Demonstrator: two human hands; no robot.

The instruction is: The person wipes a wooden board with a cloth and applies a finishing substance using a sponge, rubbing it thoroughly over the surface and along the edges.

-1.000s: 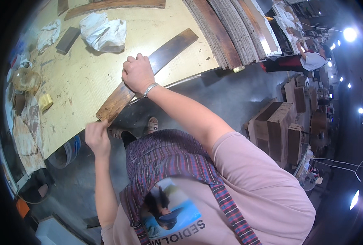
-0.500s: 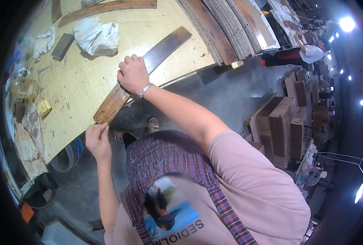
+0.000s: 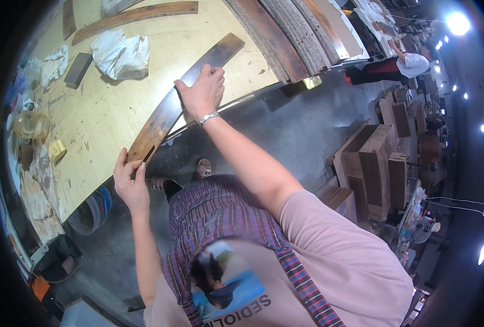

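Observation:
A long, narrow wooden plank (image 3: pixel 163 114), dark at its far end and browner at its near end, lies slantwise along the table's front edge. My left hand (image 3: pixel 132 182) holds its near end, with the thumb on the near side and the fingers at the left edge. A dark slot shows in the plank's face just beyond that thumb. My right hand (image 3: pixel 203 94), with a silver bracelet at the wrist, grips the plank about midway. Its thumb reaches over the top face and its fingers bend at the right edge, their tips partly hidden.
The pale worktable (image 3: pixel 100 131) carries a crumpled white cloth (image 3: pixel 121 54), a dark block (image 3: pixel 78 70), a yellow sponge-like block (image 3: pixel 57 150) and a curved strip (image 3: pixel 135 20). Long boards (image 3: pixel 277 41) lie at the right. Stacked wood (image 3: pixel 370 163) stands on the floor; another person (image 3: pixel 411 65) works farther off.
My right hand has shifted a little right on the plank, and its thumb now spreads over the top. My left fingers have opened from a pinch to span the near end.

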